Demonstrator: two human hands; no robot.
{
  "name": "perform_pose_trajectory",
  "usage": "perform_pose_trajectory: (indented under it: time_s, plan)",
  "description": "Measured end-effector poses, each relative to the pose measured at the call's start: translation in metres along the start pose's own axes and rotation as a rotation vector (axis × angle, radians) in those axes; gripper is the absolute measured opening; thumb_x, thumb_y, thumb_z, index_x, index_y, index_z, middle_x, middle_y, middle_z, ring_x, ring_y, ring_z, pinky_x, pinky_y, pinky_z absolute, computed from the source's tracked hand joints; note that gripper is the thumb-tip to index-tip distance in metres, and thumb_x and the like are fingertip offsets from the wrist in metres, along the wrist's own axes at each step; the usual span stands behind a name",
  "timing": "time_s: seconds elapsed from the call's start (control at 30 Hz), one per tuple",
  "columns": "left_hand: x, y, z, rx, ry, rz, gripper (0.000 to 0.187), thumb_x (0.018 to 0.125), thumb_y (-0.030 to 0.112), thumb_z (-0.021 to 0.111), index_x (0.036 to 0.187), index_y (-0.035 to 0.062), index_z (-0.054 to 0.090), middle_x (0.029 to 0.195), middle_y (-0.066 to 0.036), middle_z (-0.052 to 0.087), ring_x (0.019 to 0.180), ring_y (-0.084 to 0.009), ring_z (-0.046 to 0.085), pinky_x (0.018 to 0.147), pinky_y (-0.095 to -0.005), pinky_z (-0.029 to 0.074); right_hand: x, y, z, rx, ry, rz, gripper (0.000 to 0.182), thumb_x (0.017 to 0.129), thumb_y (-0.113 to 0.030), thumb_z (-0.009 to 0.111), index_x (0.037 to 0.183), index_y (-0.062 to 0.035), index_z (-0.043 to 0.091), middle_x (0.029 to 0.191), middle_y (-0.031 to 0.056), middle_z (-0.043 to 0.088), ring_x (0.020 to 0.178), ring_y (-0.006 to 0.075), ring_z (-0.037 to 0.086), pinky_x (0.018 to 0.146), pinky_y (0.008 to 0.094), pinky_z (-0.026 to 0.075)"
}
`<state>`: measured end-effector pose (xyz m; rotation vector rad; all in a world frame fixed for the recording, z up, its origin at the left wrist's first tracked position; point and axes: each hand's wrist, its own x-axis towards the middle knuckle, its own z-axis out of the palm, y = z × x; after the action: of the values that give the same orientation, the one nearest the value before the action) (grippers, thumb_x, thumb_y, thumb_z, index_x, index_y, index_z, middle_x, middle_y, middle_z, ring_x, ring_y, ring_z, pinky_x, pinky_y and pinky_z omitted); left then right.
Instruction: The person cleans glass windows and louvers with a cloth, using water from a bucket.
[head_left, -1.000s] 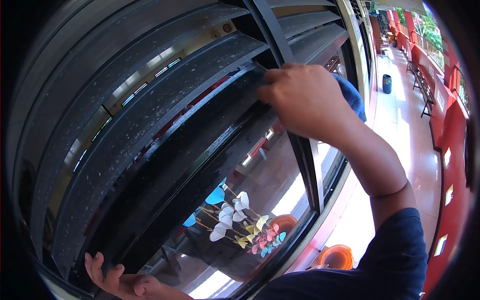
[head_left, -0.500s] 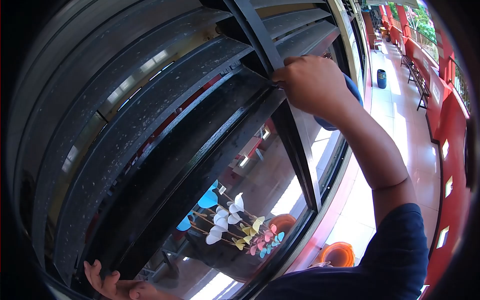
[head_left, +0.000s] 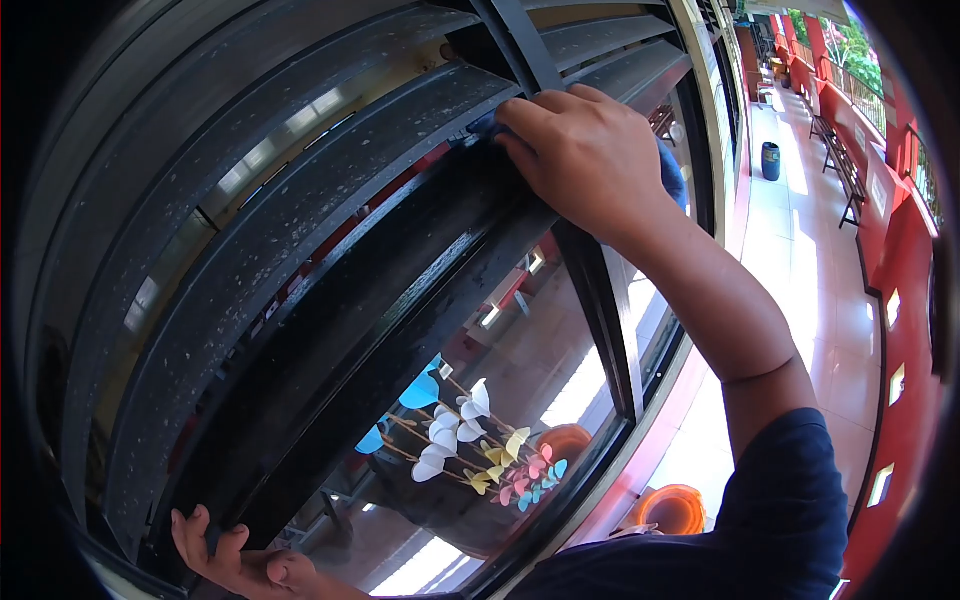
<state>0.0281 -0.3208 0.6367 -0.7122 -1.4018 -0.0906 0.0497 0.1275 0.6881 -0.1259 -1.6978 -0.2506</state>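
The right hand (head_left: 585, 155) presses a blue cloth (head_left: 672, 172) against the window (head_left: 330, 290), at the right end of one dark glass slat (head_left: 400, 270), just beside the upright frame bar (head_left: 600, 300). Its fingers are together and curled over the cloth, which shows only as blue edges at the fingertips and behind the knuckles. The left hand (head_left: 235, 560) rests at the window's lower left corner, fingers spread apart and hooked on the bottom frame – holding nothing else.

As for progress, I judge the wiping part done: the slat under the cloth looks darker and glossier, while the slats above it are speckled with pale dust and spots – those seem left to do.
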Motion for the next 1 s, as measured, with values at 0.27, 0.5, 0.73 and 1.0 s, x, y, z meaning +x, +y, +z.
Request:
perform_pose_trajectory:
  time_s: [0.27, 0.5, 0.73, 1.0]
  plan:
    - [0.003, 0.006, 0.000, 0.016, 0.006, 0.010, 0.057, 0.105, 0.057, 0.026, 0.101, 0.0083, 0.054, 0.123, -0.018, 0.059, 0.131, -0.0407, 0.047, 0.107, -0.0561, 0.039, -0.011, 0.005, -0.004, 0.148, -0.178, -0.045, 0.037, 0.084, -0.010, 0.071, 0.121, -0.0120, 0.066, 0.108, 0.0120, 0.072, 0.098, 0.0286, 0.070, 0.082, 0.0405, 0.057]
    - [0.000, 0.003, 0.003, 0.031, 0.033, 0.010, 0.056, 0.105, 0.056, 0.027, 0.100, 0.0080, 0.054, 0.123, -0.019, 0.060, 0.131, -0.0404, 0.048, 0.107, -0.0568, 0.039, -0.016, 0.000, 0.019, 0.421, 0.098, -0.122, 0.030, 0.083, -0.008, 0.069, 0.112, -0.0112, 0.062, 0.106, 0.0105, 0.070, 0.091, 0.0325, 0.068, 0.076, 0.0424, 0.055]
    - [0.003, 0.007, 0.005, 0.048, 0.121, 0.061, 0.055, 0.106, 0.053, 0.027, 0.091, 0.0079, 0.055, 0.110, -0.017, 0.062, 0.118, -0.0369, 0.054, 0.101, -0.0529, 0.044, -0.008, -0.006, -0.001, -0.025, -0.174, 0.007, 0.035, 0.084, -0.020, 0.071, 0.118, -0.0140, 0.064, 0.129, 0.0024, 0.065, 0.101, 0.0245, 0.066, 0.085, 0.0485, 0.047]
    - [0.002, 0.009, 0.007, 0.076, 0.089, 0.038, 0.054, 0.107, 0.051, 0.025, 0.098, 0.0067, 0.055, 0.119, -0.020, 0.062, 0.127, -0.0407, 0.052, 0.105, -0.0564, 0.041, 0.001, -0.011, 0.015, -0.117, -0.295, 0.053, 0.043, 0.084, -0.006, 0.062, 0.126, -0.0146, 0.067, 0.124, 0.0052, 0.069, 0.105, 0.0297, 0.065, 0.086, 0.0422, 0.056]
